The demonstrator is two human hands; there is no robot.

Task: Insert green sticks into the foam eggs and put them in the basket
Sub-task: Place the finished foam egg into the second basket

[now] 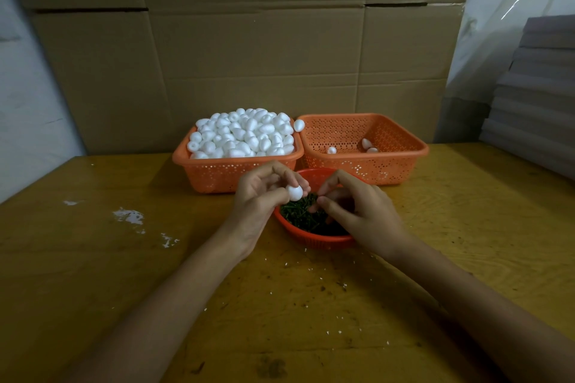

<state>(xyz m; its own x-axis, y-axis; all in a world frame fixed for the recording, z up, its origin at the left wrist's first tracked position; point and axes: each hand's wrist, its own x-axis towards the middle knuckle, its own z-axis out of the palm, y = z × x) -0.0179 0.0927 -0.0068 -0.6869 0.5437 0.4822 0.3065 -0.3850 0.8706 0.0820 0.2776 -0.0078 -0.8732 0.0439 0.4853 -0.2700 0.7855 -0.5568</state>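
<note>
As left hand (259, 196) pinches egg (294, 192), right (357, 211) — curled

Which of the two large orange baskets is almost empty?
The right basket, holding only three foam eggs; the left basket beside it is heaped full.

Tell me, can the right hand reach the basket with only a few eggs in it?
Probably yes. The right hand hovers over the round bowl of green sticks, just in front of that basket. Nothing stands between them, and the basket's top is open.
</note>
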